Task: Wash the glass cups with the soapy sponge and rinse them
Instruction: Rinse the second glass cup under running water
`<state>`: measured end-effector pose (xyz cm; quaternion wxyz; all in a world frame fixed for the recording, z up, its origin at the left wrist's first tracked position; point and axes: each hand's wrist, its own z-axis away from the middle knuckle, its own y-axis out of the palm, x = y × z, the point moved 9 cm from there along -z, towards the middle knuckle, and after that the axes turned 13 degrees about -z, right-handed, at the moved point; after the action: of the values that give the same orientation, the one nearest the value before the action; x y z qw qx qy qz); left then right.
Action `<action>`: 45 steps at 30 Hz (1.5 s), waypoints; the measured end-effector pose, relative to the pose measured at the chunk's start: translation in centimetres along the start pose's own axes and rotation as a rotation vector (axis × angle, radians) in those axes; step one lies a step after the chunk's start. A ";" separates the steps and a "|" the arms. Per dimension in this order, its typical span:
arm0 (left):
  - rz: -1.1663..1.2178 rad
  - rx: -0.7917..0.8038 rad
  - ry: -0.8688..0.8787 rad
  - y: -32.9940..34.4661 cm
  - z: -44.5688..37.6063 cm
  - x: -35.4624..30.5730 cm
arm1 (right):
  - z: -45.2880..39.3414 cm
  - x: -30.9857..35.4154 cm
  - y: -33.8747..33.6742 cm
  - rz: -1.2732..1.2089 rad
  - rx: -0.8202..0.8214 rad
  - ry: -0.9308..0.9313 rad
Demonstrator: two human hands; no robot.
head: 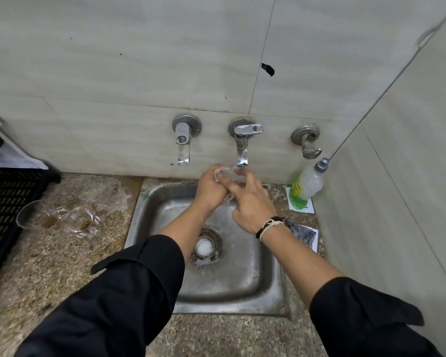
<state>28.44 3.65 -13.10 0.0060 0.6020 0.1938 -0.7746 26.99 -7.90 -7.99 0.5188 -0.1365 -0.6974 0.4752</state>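
A clear glass cup (226, 176) sits just under the spout of the middle tap (241, 153), above the steel sink (265, 287). My left hand (209, 189) grips the cup from the left. My right hand (252, 204) wraps over it from the right, fingers around the glass. Most of the cup is hidden by both hands. Two more glass cups (38, 215) (82, 221) with brown dregs lie on the left counter. A dark scouring sponge (300, 233) rests on the sink's right edge.
A soap bottle (308, 182) stands in the right corner by the wall. A black plastic crate (3, 215) fills the far left counter. A second tap (182, 143) and a wall hook fitting (307, 140) flank the middle tap. The sink drain (205, 247) holds a white strainer.
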 end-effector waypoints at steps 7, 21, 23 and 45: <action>-0.007 -0.023 0.018 -0.7 0.7 0.1 | 0.3 0.3 0.0 0.045 0.045 0.055; 0.022 -0.016 0.018 -1.5 0.7 -0.2 | -0.1 1.3 -0.5 0.058 0.094 0.067; 0.003 -0.011 0.008 -1.2 0.9 0.0 | -0.6 0.5 -0.7 0.016 0.091 0.115; -0.188 -0.033 -0.109 -2.7 1.1 -1.9 | -1.4 -3.7 3.2 -1.438 -0.128 0.631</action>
<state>27.24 5.35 -10.36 -0.0464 0.5378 0.2617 -0.8001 28.79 -8.07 -12.75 0.8635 0.1900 -0.4605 -0.0794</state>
